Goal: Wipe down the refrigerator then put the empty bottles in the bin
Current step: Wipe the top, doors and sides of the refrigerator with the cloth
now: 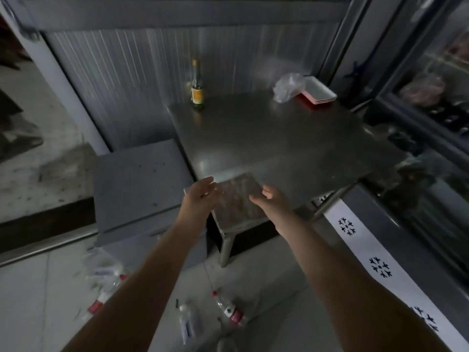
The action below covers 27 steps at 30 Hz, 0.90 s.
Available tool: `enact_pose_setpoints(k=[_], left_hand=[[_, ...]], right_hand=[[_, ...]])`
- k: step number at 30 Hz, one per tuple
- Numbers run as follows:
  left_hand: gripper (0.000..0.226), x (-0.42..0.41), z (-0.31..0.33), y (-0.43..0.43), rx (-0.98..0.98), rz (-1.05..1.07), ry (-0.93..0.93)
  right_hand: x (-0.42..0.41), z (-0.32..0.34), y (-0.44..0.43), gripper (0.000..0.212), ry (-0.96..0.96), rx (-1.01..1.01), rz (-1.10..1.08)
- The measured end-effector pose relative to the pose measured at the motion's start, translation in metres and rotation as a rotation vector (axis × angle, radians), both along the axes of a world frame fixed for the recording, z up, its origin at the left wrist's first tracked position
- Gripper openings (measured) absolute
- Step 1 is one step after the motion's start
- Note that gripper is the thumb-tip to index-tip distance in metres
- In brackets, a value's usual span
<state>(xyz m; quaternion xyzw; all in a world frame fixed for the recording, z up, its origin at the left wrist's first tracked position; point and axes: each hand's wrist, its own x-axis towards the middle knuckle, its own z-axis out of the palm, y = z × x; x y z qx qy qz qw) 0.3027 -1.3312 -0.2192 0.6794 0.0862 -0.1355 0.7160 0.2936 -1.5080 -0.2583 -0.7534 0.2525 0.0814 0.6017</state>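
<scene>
— Biggest first?
— Along the right edge, glass-fronted refrigerator (431,102); contents behind the glass too dim and blurred to name. Lower down, white strip (379,268) with dark snowflake marks.
— Next?
— In the middle, steel bench (291,143), set against a ribbed metal wall (127,72). Left of it and lower, grey cabinet (142,184). Underneath, pale tiled floor (266,283).
— On the bench?
— Far right corner: stack of shallow trays (319,94), white over red, with a crumpled clear bag (286,88) against its left side. Far left corner: upright glass bottle (197,90), yellow label, well apart from the trays. Near left corner: folded grey cloth (241,199), lying flat right at the edge.
— Hands?
— At the cloth's left edge, left hand (200,196), fingers spread and relaxed, gripping nothing. At its right edge, right hand (272,203), fingers equally loose. Touching the cloth or just above it: cannot tell, too blurred.
— Plastic ones?
— Down on the floor, below the forearms. Clear plastic bottle (229,309) on its side, red cap, red label. Just left of it, second plastic bottle (187,322), white cap, blue label. Near the cabinet's foot, further bottles (106,293), blurred, partly hidden behind the left forearm.
</scene>
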Motion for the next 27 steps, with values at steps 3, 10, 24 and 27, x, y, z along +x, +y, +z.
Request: enact_pose_setpoints(k=[3, 10, 24, 27], left_hand=[[0.024, -0.003, -0.009, -0.007, 0.035, 0.003, -0.005], [0.02, 0.015, -0.046, -0.005, 0.018, 0.081, 0.068], [0.028, 0.037, -0.076, -0.013, 0.015, 0.114, 0.067], [0.027, 0.04, -0.077, -0.01, 0.019, 0.13, 0.079]], right_hand=[[0.014, -0.017, -0.011, 0.068, 0.022, -0.11, 0.049], [0.043, -0.05, -0.018, 0.068, 0.142, -0.276, 0.143], [0.067, -0.073, -0.005, 0.045, 0.153, -0.537, 0.056], [0.07, -0.07, -0.001, 0.039, 0.145, -0.461, 0.053]])
